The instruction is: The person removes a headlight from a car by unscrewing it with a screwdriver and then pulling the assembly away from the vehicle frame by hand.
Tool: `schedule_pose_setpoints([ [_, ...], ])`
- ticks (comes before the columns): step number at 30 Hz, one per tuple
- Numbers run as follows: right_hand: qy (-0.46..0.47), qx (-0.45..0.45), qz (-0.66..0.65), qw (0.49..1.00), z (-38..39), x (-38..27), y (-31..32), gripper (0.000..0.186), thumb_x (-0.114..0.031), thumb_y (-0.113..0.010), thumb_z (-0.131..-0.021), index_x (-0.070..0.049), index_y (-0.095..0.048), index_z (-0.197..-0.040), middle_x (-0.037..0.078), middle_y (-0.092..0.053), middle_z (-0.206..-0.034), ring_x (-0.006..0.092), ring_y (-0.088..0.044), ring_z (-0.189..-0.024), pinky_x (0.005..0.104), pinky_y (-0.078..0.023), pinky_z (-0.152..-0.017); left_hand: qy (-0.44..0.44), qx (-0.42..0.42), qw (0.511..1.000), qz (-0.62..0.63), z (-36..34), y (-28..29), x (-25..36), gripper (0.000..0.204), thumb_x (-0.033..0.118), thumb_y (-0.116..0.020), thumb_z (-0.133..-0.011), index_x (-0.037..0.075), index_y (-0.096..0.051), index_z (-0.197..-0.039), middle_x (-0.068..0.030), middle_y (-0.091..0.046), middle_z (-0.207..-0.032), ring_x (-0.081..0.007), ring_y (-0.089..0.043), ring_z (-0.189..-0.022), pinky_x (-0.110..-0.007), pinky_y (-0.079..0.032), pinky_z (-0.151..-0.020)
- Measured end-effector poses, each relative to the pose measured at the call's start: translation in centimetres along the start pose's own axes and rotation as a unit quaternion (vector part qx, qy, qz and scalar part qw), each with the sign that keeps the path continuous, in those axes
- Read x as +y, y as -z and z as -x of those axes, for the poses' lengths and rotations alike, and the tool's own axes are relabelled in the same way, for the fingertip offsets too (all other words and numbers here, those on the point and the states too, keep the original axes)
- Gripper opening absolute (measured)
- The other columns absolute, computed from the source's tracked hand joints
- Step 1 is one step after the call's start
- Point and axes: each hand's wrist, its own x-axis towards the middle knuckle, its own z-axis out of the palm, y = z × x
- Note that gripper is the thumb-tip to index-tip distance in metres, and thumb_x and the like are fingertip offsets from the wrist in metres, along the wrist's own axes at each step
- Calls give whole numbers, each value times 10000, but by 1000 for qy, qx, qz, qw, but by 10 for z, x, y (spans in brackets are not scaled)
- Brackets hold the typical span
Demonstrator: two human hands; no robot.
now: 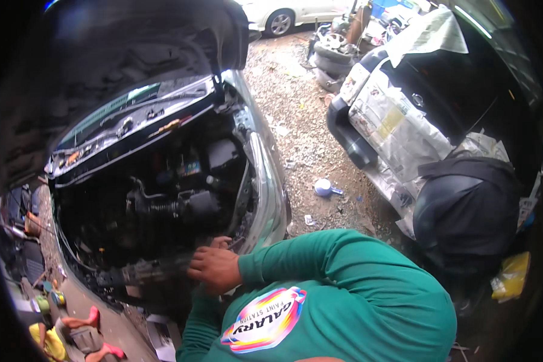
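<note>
Nearby, a dipper (323, 187) lies in the gravel gap (294, 133) beside the car (271, 187).

The open-hooded car (187, 202) and paper-masked vehicle (473, 87) show a workshop.

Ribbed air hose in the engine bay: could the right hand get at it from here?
Probably yes, perhaps with some leaning: the hood is raised, and nothing visible blocks the way from the right hand to the ribbed air hose.

Black lettering (268, 316) stands on a white, rainbow-edged hexagonal badge (263, 320) on the green shirt (368, 295).
</note>
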Motion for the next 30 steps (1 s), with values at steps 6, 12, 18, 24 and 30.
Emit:
schedule_pose_setpoints([
  [6, 23, -113, -187, 975, 14, 27, -40, 300, -369, -695, -667, -78, -682, -735, 127, -659, -902, 349, -682, -1049, 446, -494, -1138, -28, 6, 999, 19, -2, 4, 9, 228, 193, -610, -1034, 109, -657, -1241, -188, -722, -1010, -391, -705, -969, -521, -573, -825],
  [12, 256, 86, -91, 959, 33, 24, -12, 234, -219, -642, -811, -102, -729, -995, 153, -638, -1092, 404, -603, -1238, 703, -256, -1253, -106, 61, 991, 61, -1, 26, 5, 256, 183, -597, -1044, 113, -659, -1282, -175, -722, -997, -366, -713, -960, -498, -580, -815],
  [18, -108, 184, -283, 935, 83, 69, -4, 488, -149, -672, -1003, -63, -625, -1480, 210, -641, -1435, 465, -551, -1362, 640, -311, -1239, -47, -14, 997, 64, 13, 23, 56, 228, 157, -558, -1028, 84, -713, -1178, -161, -753, -1044, -344, -746, -1005, -463, -576, -866],
  [24, -201, -71, -164, 963, -5, 63, 3, 354, -320, -633, -1015, -115, -728, -1289, 145, -673, -1404, 376, -598, -1307, 565, -470, -1056, -98, 79, 992, -17, -11, -4, 41, 273, 191, -593, -1016, 36, -622, -1238, -204, -696, -1074, -413, -691, -978, -529, -537, -829],
  [30, 37, 57, 16, 998, 21, 21, 29, 383, -428, -678, -877, -187, -804, -1146, 138, -550, -1590, 383, -405, -1535, 720, -312, -1173, -49, 59, 997, 3, -7, 35, 31, 203, 166, -608, -1006, 50, -678, -1156, -220, -717, -1143, -423, -700, -1051, -539, -538, -874],
])
